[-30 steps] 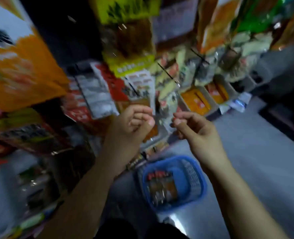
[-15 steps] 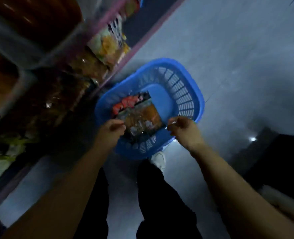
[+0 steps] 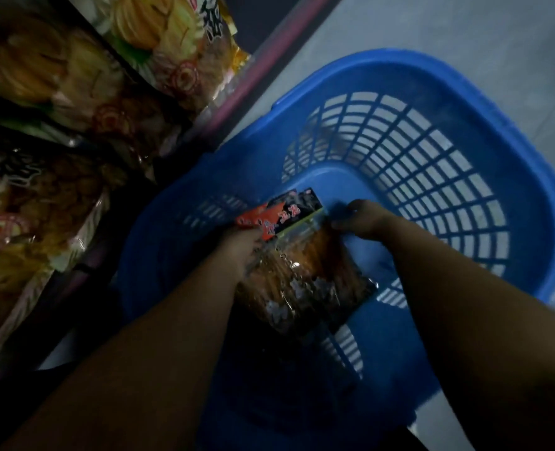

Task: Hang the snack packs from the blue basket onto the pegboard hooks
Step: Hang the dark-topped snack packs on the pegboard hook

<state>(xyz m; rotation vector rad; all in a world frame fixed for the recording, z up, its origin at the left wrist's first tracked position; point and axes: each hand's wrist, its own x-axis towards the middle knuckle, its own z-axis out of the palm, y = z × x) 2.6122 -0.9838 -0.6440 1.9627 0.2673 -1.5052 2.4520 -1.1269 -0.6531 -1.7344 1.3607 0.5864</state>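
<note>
Now both hands are found inside the blue basket [image 3: 526, 177], whereas a second ago they were raised empty in front of the pegboard display, and half a second ago they were only just reaching the basket's near rim. The view has been swung down from the hooks to the floor, and the pegboard is no longer seen.

The snack packs [image 3: 305, 271] lie stacked on the basket floor, towards its near left side, with clear fronts showing orange-brown contents and red and black header cards at the top. The left hand [image 3: 242, 247] is laid on the left edge of the stack near the red header, its fingers curled onto the pack. The right hand [image 3: 360, 221] is set at the upper right corner, beside the black header, with fingers bent against the pack's edge; whether a firm pinch has been made there cannot be told in this dim light.

Bagged goods [image 3: 74, 92] are seen on the low shelf to the left.

A fresh pick-up is judged to be under way: a pack is being taken so that it can be carried up and hung.
</note>
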